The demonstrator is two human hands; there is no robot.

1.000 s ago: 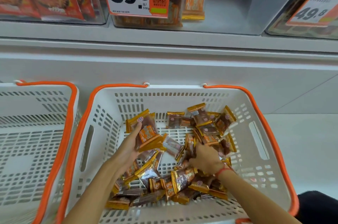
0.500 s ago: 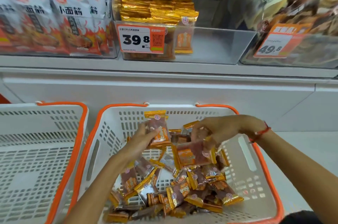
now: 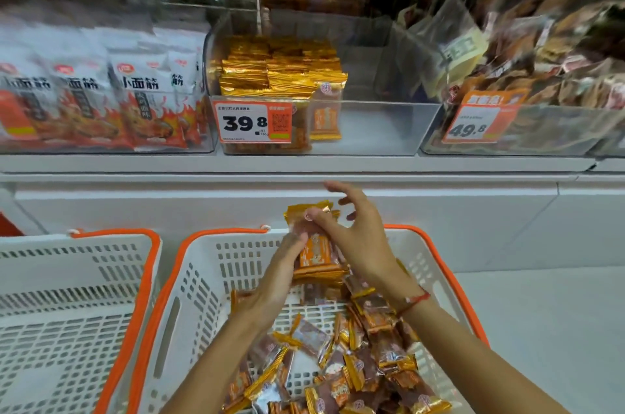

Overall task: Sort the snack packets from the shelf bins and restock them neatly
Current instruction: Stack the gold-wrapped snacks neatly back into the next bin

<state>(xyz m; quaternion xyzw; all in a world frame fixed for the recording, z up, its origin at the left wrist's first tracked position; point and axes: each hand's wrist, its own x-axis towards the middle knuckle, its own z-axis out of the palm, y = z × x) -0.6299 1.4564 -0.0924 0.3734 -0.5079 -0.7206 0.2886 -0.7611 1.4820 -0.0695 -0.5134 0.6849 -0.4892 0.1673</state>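
Nearest to me, loose snack packets [image 3: 341,376] in gold and brown wrappers are lying heaped in the bottom of a white basket with an orange rim [image 3: 203,278]; a second white basket [image 3: 67,278] is sitting just beside it on the left. Above the heap, the person is holding a small stack of packets [image 3: 316,254] upright over the far end of the basket. The left hand [image 3: 277,278] is gripping the stack from the left side with its fingers curled around it, while the right hand [image 3: 351,234] is pinching the top of the stack with thumb and a finger, the other fingers spreading loosely upward. A red string is circling the right wrist. Beyond the hands, on the shelf, a clear bin [image 3: 372,129] is standing with neat rows of gold packets [image 3: 277,71] filling its left part behind a price tag reading 39.8 [image 3: 252,122]. White and red flame-printed bags [image 3: 101,102] are filling the bin to the left, and brown packs [image 3: 541,68] the blurred bin to the right.
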